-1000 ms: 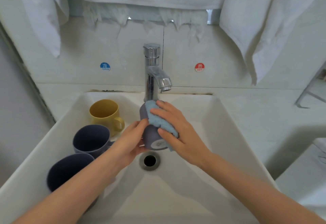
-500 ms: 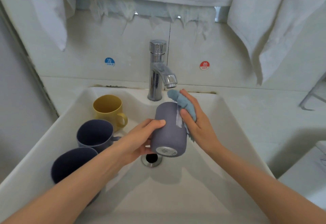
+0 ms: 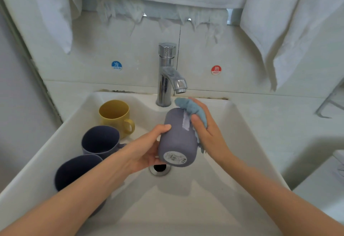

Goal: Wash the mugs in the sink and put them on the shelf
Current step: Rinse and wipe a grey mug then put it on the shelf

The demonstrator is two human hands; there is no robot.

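In the lower left of the frame, deep in the sink, a dark navy mug stands mouth up, partly hidden behind the left forearm. Just above the round metal drain, at the centre of the frame, the grey mug is held off the basin, tipped on its side with its labelled base turned toward the camera (a pale strip also shows on its wall). The left hand grasps it from the left, fingers curled beneath and thumb laid over the top. The right hand clasps a blue cloth against the mug's right side, thumb on the mug's wall and cloth poking out past the fingertips.

Left of centre, a second navy mug stands upright, touching the nearer one. Behind it is a yellow mug, its handle to the right. The chrome faucet rises at the basin's back edge, spout just above the cloth. On the wall, a blue COLD sticker sits to its left and a red HOT sticker to its right. White towels hang across the top of the frame.
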